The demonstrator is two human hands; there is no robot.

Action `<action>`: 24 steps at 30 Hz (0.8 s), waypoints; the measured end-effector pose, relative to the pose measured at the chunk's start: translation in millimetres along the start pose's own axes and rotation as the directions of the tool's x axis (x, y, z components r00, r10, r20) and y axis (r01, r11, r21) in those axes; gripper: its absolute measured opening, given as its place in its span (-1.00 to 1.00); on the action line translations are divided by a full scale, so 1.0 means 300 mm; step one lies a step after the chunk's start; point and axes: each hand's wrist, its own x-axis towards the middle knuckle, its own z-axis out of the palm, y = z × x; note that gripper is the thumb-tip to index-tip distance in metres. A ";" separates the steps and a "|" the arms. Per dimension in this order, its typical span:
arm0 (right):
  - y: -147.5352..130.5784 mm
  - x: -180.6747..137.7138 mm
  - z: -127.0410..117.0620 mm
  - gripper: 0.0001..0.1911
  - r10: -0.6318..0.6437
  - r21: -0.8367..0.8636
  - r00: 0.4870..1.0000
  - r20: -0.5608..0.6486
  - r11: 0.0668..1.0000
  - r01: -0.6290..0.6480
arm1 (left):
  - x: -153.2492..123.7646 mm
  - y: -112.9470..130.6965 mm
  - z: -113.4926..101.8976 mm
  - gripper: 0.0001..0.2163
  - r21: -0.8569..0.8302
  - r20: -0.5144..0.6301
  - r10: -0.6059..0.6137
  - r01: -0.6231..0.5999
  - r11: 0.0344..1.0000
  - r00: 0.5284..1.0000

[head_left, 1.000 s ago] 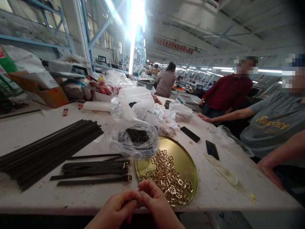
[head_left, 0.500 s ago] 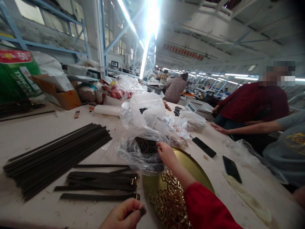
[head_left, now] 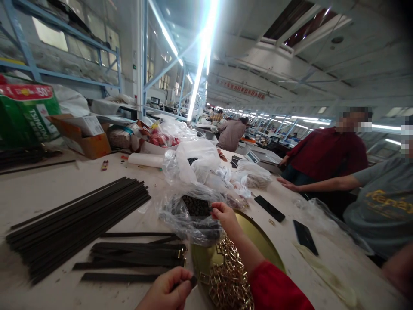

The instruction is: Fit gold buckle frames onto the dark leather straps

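Note:
My left hand (head_left: 171, 287) is closed at the near edge of the table, with a dark strap end (head_left: 193, 282) poking out past the thumb and finger. The rest of that strap is hidden by the hand. My right hand (head_left: 226, 218) pinches at the right rim of an open clear plastic bag (head_left: 174, 215); whatever is between its fingertips is too small to make out. Small black loops (head_left: 195, 206) fill the bag. Below the right forearm, gold metal buckles (head_left: 230, 275) are heaped on a round gold tray (head_left: 263, 239). Several dark straps (head_left: 135, 252), some with gold buckles, lie left of the tray.
A thick stack of dark strips (head_left: 77, 224) covers the left of the table. Plastic bags (head_left: 200, 159) stand behind. Two phones (head_left: 269, 209) and a pale yellow strip (head_left: 325, 271) lie on the right. Two people stand there, one with a hand (head_left: 288, 184) on the table.
The head view has tilted and shifted slightly, so the table sits lower in the picture. Both hands keep nearly the same places, the right still at the bag's rim.

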 end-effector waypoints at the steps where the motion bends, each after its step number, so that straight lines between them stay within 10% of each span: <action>1: -0.017 -0.037 -0.014 -0.76 0.013 0.091 1.000 0.001 0.996 -0.014 | -0.002 0.024 0.007 -0.59 0.001 -0.011 0.026 -0.026 1.000 1.000; 11: -0.194 -0.440 -0.047 -0.72 0.111 0.783 0.987 0.114 0.601 -0.158 | 0.017 0.242 0.077 -0.70 0.148 -0.139 0.367 -0.347 0.926 0.920; 17: -0.181 -0.531 -0.028 -0.88 -0.110 0.430 0.976 -0.185 0.884 0.182 | -0.042 0.237 0.099 -0.70 0.408 -0.097 0.375 -0.306 0.860 0.922; 24: -0.113 -0.524 -0.003 -0.81 -0.282 0.091 0.936 -0.211 0.948 0.306 | 0.047 0.131 0.077 -0.69 0.489 0.020 0.318 -0.287 0.824 0.948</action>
